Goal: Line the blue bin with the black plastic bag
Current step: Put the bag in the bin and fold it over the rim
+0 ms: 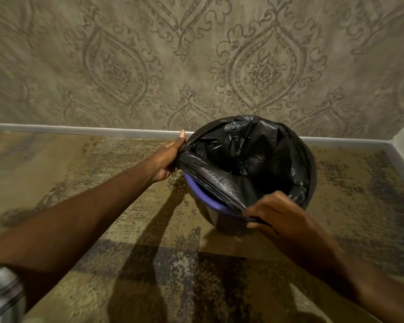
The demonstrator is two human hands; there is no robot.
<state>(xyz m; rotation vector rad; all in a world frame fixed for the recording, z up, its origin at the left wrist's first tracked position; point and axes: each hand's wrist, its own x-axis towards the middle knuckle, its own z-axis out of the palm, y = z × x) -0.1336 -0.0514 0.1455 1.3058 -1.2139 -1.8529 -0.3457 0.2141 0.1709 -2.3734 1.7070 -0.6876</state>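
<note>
The blue bin (197, 191) stands on the carpet close to the wall. The black plastic bag (247, 155) hangs open inside it, its mouth folded over the far and right rim. The near-left stretch of the blue rim shows bare. My left hand (167, 157) grips the bag's edge at the bin's left side. My right hand (275, 213) pinches the bag's edge at the near rim. Between the two hands the bag's edge is pulled taut, just inside the rim.
A patterned wall (196, 54) with a pale skirting board (79, 129) rises right behind the bin. A room corner (394, 145) lies to the right. Mottled brown carpet (103, 159) spreads to the left and toward me.
</note>
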